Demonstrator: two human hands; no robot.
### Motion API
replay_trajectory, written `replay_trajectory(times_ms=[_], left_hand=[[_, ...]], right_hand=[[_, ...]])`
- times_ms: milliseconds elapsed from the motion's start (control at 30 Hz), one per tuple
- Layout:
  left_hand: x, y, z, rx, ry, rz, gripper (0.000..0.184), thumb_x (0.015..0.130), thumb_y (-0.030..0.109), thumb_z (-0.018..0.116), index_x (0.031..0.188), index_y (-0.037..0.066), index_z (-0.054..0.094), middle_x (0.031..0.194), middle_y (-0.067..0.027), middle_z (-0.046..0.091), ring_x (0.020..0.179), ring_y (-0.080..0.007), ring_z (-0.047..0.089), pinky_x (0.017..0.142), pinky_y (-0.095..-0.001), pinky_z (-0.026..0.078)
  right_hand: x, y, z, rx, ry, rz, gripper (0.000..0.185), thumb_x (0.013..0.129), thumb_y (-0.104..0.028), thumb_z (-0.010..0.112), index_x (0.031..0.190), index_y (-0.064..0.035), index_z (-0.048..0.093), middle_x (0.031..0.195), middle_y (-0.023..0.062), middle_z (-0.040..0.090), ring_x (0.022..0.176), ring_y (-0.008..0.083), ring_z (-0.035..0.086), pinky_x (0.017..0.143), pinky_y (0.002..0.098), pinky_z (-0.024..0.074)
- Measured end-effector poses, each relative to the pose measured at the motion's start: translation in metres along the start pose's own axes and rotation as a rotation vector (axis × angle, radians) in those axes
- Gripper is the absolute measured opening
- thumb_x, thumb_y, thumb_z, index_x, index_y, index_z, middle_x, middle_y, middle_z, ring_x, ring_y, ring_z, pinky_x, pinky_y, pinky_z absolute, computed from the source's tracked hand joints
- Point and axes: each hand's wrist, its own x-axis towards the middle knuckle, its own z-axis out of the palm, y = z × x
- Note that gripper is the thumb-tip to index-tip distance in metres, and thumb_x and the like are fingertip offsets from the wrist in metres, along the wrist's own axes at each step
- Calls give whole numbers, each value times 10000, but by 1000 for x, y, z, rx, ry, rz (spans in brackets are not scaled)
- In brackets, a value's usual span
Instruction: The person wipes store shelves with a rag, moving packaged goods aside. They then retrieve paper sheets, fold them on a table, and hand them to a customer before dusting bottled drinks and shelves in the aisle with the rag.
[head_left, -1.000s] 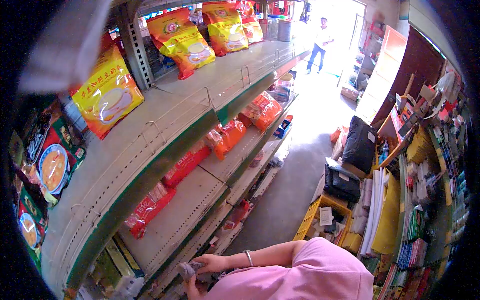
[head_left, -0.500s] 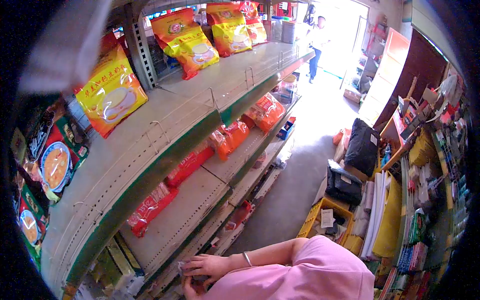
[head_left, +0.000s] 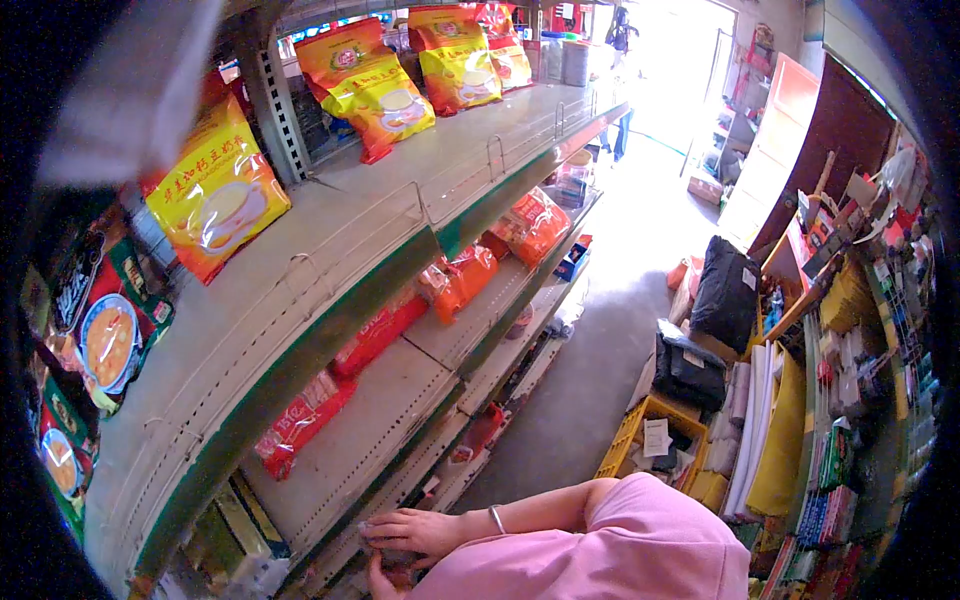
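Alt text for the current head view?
Right hand and left hand close together by lower shop shelves. Yellow-and-red packets stand above; an aisle leads to a bright doorway.

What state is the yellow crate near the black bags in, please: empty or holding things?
Holding things: a white paper and other items show inside the yellow crate.

Yellow-and-red bags (head_left: 372, 85) lean in a row at the upper left, near packs picturing bowls (head_left: 112, 345), with red packets (head_left: 305, 420) and orange bags (head_left: 460, 282) lying lower down. Across the aisle (head_left: 560, 405), black packages (head_left: 727, 300) sit behind a yellow crate (head_left: 622, 442), near long white rolls (head_left: 750, 430). Beyond, glare from a bright doorway (head_left: 690, 60) washes out a person (head_left: 622, 132), whose legs show.
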Motion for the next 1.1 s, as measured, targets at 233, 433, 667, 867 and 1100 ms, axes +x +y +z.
replay_trajectory(times_ms=[233, 433, 667, 867, 1100], left_hand=[[7, -1, 1, -49, -12, -3, 382, 880, 281, 496, 1164, 26, 523, 1149, -105, 572, 1005, -263, 567, 863, -392, 468], [12, -10, -5, -115, -21, 3, 361, 891, 253, 486, 1171, 27, 517, 1156, -101, 571, 1015, -260, 567, 876, -391, 467], [-11, -10, 30, 86, 139, 67, 179, 868, 249, 544, 896, 73, 540, 772, -46, 574, 781, -203, 600, 712, -384, 513], [10, -21, 48, -4, 14, -65, 328, 885, 342, 514, 1091, 86, 507, 955, -48, 571, 939, -251, 579, 786, -447, 495], [23, -4, 165, -73, -328, -369, 655, 847, 629, 390, 1266, 127, 431, 1213, -76, 509, 1106, -283, 502, 908, -468, 430]], right_hand=[[-8, 2, -4, 168, -104, 47, 761, 626, -197, 710, 1311, -123, 388, 1392, 157, 305, 1193, 359, 394, 960, 434, 402], [-15, 8, -2, 164, -132, 126, 698, 643, -184, 686, 1281, -96, 417, 1319, 159, 384, 1112, 349, 458, 929, 417, 422], [-31, 15, -47, 256, -135, 280, 567, 694, -155, 659, 1226, -59, 489, 1133, 158, 530, 1061, 333, 508, 905, 410, 426], [-66, 41, -60, 463, -46, 664, 434, 760, -121, 613, 1172, -32, 509, 1041, 171, 552, 1007, 341, 531, 856, 411, 443], [-82, 24, -71, 70, 210, 602, 331, 760, -141, 624, 1079, -85, 558, 1205, 114, 506, 1161, 275, 444, 928, 451, 370]])
